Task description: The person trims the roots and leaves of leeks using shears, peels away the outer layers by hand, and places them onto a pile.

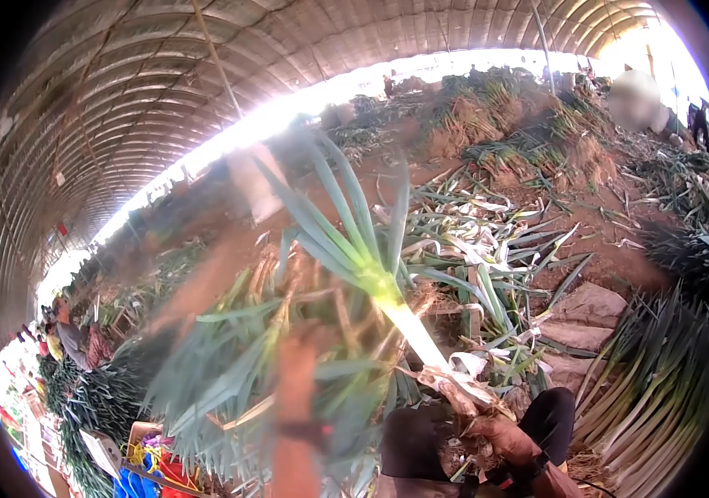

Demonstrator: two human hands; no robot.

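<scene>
A large green onion slants up in front of me, its white stalk low and its green leaves fanned out at the top. Around its lower end, with dry peeled skin hanging there, my right hand is closed, close to my knees. My left hand, smeared by motion, is to the left of the stalk over a heap of green onions. A dark band circles that wrist, and the fingers are too blurred to make out.
Trimmed leaves and skins litter the ground ahead. Cleaned green onions lie in a pile at right, beside flat brown sacking. A cardboard box with coloured ties stands lower left. People are at far left.
</scene>
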